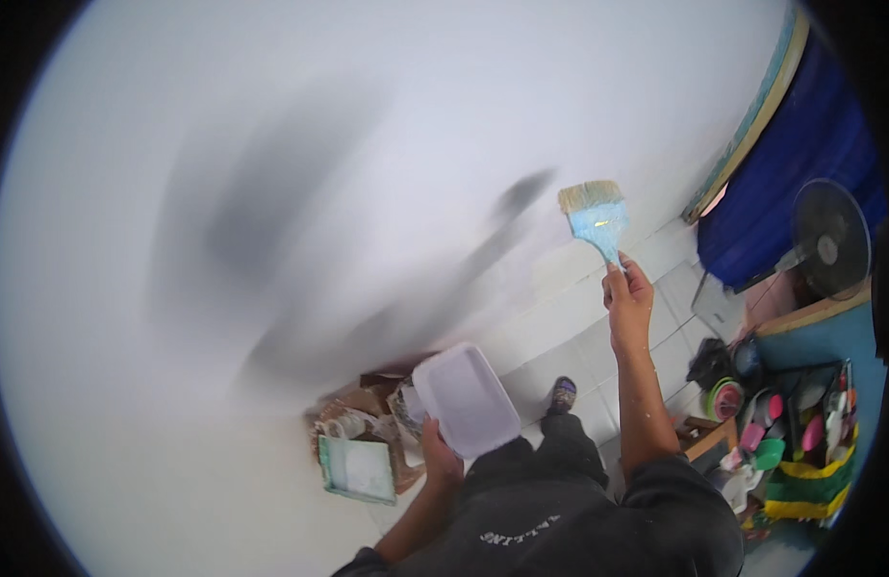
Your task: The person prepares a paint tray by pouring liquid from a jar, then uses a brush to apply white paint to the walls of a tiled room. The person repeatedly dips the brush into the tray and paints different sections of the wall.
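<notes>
A wide flat paintbrush [600,220] with pale bristles and a light blue handle is held up by my right hand [628,296], its fingers closed around the handle's lower end. The bristles point away from me, in front of the white wall [430,144]; whether they touch it I cannot tell. Low by my waist, my left hand [441,454] grips the edge of a shallow white plastic tray [470,400]. Shadows of my head, arm and brush fall across the wall.
Left of the tray lies a pile of boxes and wrappings with a green-edged container [358,469]. To the right are a fan [828,245], a blue curtain [769,173], and a cluttered heap of colourful kitchenware [769,451]. Light floor tiles [592,360] run along the wall's foot.
</notes>
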Motion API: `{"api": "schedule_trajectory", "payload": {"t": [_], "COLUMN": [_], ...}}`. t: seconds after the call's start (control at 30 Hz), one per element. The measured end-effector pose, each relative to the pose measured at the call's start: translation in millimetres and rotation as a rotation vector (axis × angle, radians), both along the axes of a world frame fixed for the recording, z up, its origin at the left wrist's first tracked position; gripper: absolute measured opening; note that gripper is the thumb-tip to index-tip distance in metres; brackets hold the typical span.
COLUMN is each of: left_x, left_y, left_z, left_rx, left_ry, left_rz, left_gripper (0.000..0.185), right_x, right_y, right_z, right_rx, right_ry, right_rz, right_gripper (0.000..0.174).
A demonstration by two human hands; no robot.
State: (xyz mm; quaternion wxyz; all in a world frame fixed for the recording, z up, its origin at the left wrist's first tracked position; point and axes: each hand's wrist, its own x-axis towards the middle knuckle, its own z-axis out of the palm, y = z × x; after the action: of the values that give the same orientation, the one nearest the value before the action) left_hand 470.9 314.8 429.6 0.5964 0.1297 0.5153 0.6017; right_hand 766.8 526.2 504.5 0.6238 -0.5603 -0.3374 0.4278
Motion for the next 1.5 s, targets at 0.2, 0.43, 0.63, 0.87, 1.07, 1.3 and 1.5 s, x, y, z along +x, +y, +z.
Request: {"api": "schedule_trajectory", "payload": {"t": [0.2,0.43,0.63,0.87,1.07,1.3,1.5], "left_x": [25.3,65.8,118.2,183.5,228.3,237.9,228.2], "left_y": [28.9,50.7,62.6,64.9,49.6,43.7,44.2], "left_z": [27.5,66.5,106.7,123.1,115.1,111.2,100.2], "left_rx": [0.161,0.244,0.278,0.370,0.395,0.391,0.397], "left_ry": [-0.038,-0.128,-0.085,-0.104,0.053,0.032,0.003], "left_rz": [-0.082,0.024,0.097,0.163,0.246,0.245,0.201], "left_gripper": [0.046,0.046,0.050,0.052,0.048,0.048,0.047], "right_x": [17.9,36.0,84.1,112.7,141.4,156.3,140.3], "right_y": [-59.5,-75.6,-42.7,-21.4,-11.3,-30.5,-61.4], "right_z": [101.2,161.4,243.2,234.6,206.1,182.9,150.0], "right_rx": [0.221,0.357,0.376,0.204,0.089,0.032,0.023], "right_ry": [0.062,-0.139,-0.362,-0.464,-0.458,-0.386,-0.243], "right_rz": [0.015,0.261,0.667,0.950,1.065,1.040,0.805], "right_gripper": [0.039,0.045,0.027,0.019,0.020,0.023,0.020]}}
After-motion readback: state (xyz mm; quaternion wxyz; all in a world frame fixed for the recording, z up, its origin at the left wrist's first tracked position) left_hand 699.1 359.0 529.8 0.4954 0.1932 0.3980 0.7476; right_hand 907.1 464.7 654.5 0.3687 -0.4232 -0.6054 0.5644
